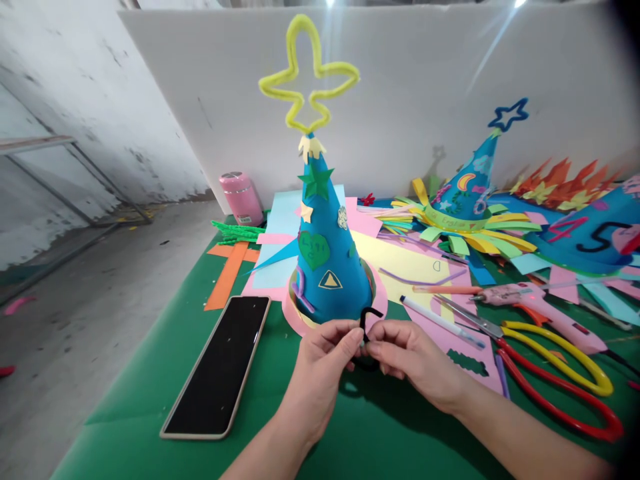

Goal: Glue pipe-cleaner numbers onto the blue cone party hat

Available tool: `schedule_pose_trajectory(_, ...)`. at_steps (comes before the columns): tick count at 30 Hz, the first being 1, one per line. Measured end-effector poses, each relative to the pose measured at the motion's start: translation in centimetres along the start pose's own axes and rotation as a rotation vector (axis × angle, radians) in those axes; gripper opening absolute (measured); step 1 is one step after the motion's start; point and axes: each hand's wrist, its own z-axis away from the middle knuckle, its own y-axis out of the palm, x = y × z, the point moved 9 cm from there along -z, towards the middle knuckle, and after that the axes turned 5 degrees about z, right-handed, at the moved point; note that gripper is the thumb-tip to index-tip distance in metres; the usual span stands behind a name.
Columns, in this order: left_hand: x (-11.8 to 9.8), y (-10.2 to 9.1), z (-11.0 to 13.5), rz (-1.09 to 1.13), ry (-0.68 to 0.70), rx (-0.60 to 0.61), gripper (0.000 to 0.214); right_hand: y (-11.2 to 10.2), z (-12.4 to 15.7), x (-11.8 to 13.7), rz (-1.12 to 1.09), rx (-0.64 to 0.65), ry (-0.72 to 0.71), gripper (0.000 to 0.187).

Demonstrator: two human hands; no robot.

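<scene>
A bent black pipe cleaner [367,319] is pinched between the fingers of my left hand [325,363] and my right hand [417,360]. Its upper end bends to the right above my fingertips, and a curved lower part shows just under them. Right behind my hands stands a blue paper cone hat [336,283] with a pink brim [291,308]. Stuck on the cone are a green star [316,180], a green heart [314,249] and a small triangle [331,280]. A yellow pipe-cleaner star shape [320,70] rises from its tip.
A phone [217,367] lies left of my hands. On the right are scissors [550,360], a pink glue gun [545,310] and a white marker [440,321]. Further back stand a second cone hat [467,190], another blue hat [590,230] and a pink bottle [242,199]. Paper pieces [227,273] lie about.
</scene>
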Motion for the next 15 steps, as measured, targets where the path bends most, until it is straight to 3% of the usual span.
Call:
schedule_pose_trajectory(7,0.8,0.9,0.3,-0.096,-0.064,0.089,0.019,-1.3,-0.2,0.9,-0.003,-0.074,-0.082,0.021)
schedule_pose_trajectory(15,0.3,0.4,-0.1,-0.198,-0.022,0.107,0.02,-1.1,0.0,1.9,0.14,0.007,-0.129,0.028)
